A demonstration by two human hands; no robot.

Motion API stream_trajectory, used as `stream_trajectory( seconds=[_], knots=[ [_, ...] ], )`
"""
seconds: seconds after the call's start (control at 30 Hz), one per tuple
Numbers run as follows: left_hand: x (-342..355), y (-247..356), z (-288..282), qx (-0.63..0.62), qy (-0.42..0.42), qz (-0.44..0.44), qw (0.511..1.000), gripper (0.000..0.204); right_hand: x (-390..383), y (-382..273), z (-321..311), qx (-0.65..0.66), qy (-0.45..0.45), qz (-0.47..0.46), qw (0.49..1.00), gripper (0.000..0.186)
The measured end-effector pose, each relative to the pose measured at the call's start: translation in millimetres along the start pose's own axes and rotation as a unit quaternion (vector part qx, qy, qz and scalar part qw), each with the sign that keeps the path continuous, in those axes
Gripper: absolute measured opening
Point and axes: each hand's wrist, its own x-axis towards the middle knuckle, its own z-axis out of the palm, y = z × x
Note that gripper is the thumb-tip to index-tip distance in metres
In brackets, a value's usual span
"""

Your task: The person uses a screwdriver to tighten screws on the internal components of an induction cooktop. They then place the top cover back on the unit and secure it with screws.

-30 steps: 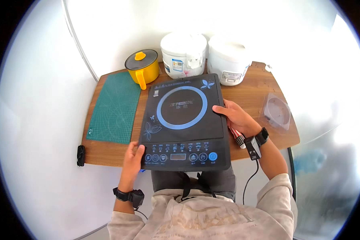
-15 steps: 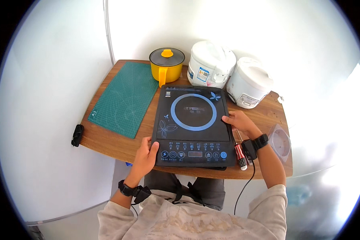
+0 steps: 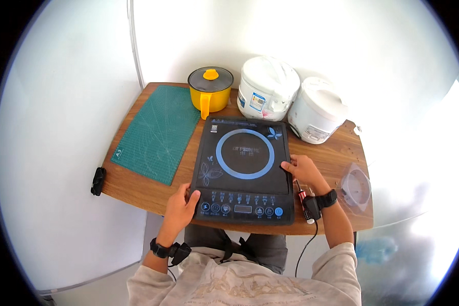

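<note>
Head view is showing a black cooktop (image 3: 244, 171) sitting between your hands, its near edge lying along the tabletop's (image 3: 137, 191) 6 o'clock rim. Your left hand (image 3: 179, 209) is gripping it at 8 o'clock, your right hand (image 3: 305, 170) at 3; both thumbs are pressing its top while the other fingers, partly hiding below, are seemingly clamping its sides. Whether it is resting or hovering, you aren't seeing clearly. If you're drawing it further toward 6, you're risking a tip over the rim. If a thumb is sliding on that glossy face, a corner could be dropping. Your right wrist's cord (image 3: 305, 250) is hanging near the red-handled screwdriver (image 3: 303, 196) at 4, risking a snag. Pushing toward 12, you could be bumping the rounded white rice cooker (image 3: 265, 84). Wood grain is running beneath; a thin, gridded green mat (image 3: 158, 132) is lying at 10, a round yellow pot (image 3: 217, 101) standing at 11.
</note>
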Motion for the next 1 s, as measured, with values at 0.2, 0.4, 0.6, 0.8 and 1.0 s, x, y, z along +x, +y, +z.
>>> stream_trajectory(
  seconds=[0.2,0.4,0.6,0.8,1.0],
  knots=[
    [-9,5,-4,-0.037,-0.001,-0.003,0.999,0.041,-14,-6,3,-0.022,0.006,0.013,1.000,0.031],
    [-2,9,1,-0.036,-0.006,-0.008,0.999,0.037,-15,0,0,-0.040,0.046,-0.031,0.998,0.032],
    [2,12,7,-0.021,0.007,-0.018,1.000,0.037,-15,-11,0,-0.041,0.025,0.001,0.999,0.037],
    [2,16,8,0.035,0.020,-0.011,0.999,0.035,-14,-12,1,-0.063,0.004,-0.018,0.998,0.039],
    [-3,14,1,0.082,0.024,0.034,0.996,0.040,-12,-13,6,-0.063,0.010,-0.008,0.998,0.041]
  ],
)
